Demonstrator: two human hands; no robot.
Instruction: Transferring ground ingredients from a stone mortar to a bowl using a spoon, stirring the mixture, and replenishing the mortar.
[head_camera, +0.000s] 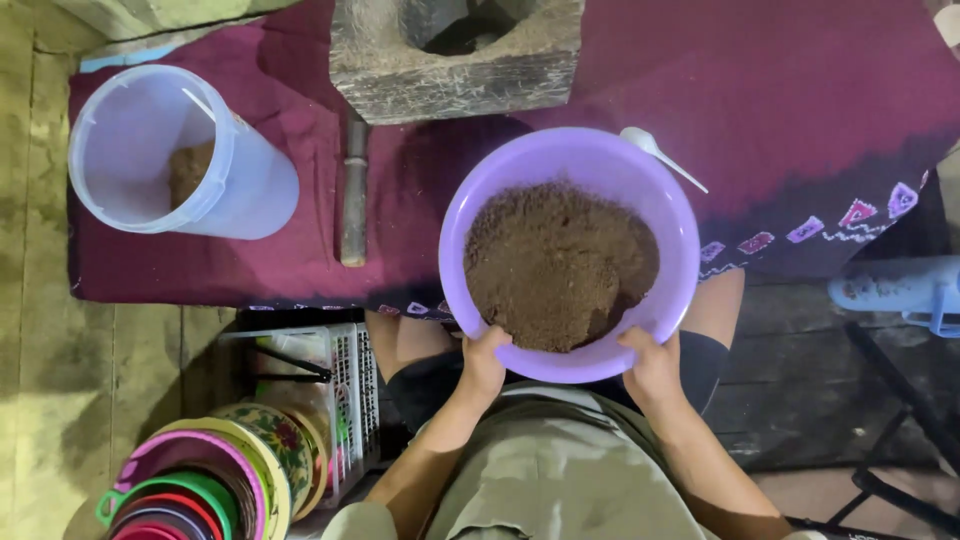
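My 2 hands, left hand (483, 362) and right hand (652, 366), hold the bowl (570, 155) of brown powder (555, 265) by its near rim, over my lap. I should keep it flat.

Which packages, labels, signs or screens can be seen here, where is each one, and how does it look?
No labels, signs or screens show; only containers.
Tub: top left on the maroon cloth, clear, round, lying tilted, a little brown powder inside.
Bowl: centre, round, purple, holding brown powder; left hand and right hand grip its near rim.
Stacked bowls: bottom left, round, pink, green, red and floral rims.
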